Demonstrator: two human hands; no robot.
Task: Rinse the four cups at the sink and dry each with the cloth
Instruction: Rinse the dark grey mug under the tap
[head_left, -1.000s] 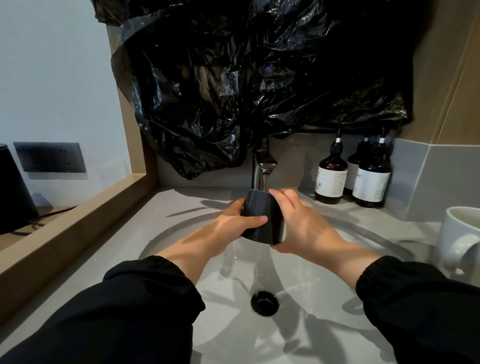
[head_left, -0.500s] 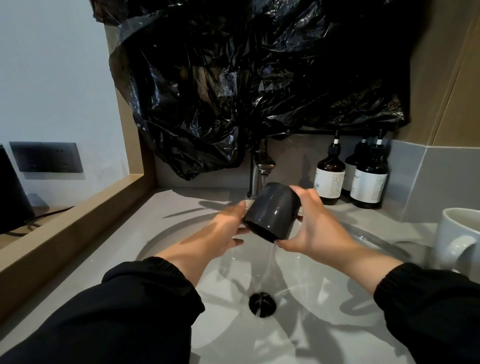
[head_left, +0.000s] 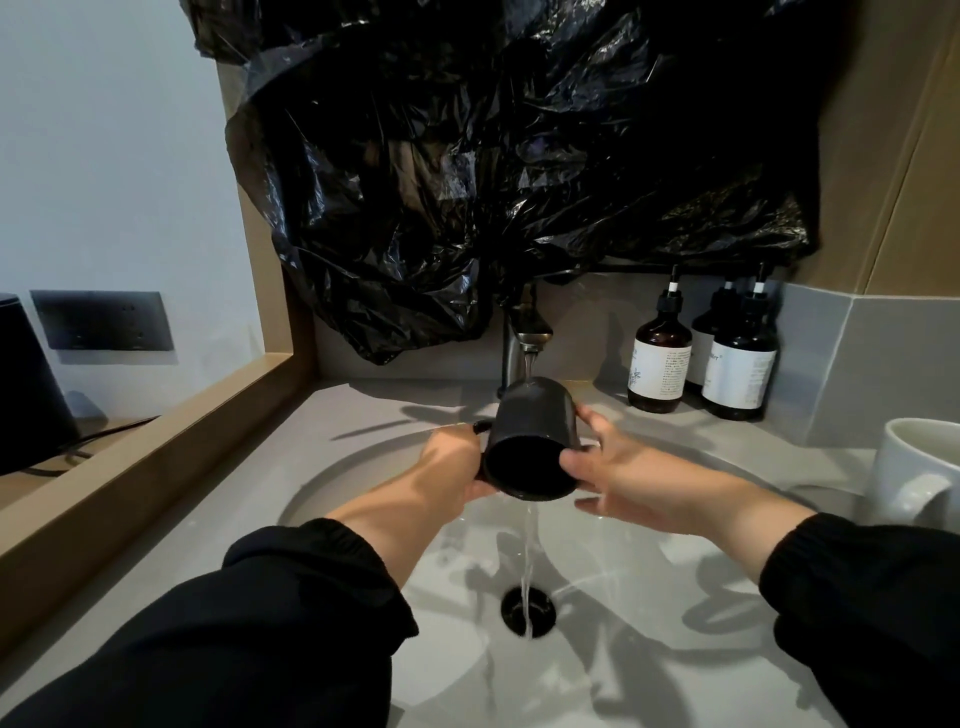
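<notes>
A second ago I held the matte black ceramic cup (head_left: 535, 431) upright and filling under the brushed metal tap (head_left: 522, 338). Now it lies tipped, mouth toward me, and the stream strikes its outer wall and spills off the lower rim toward the round black drain (head_left: 527, 610). So the inside is emptied and I judge this to be the outside rinse of this cup, with drying to follow.

My left hand (head_left: 447, 467) grips the cup's left side, probably at the handle, though my knuckles hide it. My right hand (head_left: 634, 478) pinches the right side, thumb on the rim and fingers behind.

The pale grey basin (head_left: 363, 467) lies below. A white glazed mug (head_left: 914, 467) waits on the counter to my right, near three dark pump bottles (head_left: 660, 364). I see no cloth, and crumpled black plastic sheeting (head_left: 519, 156) hangs close above the tap.
</notes>
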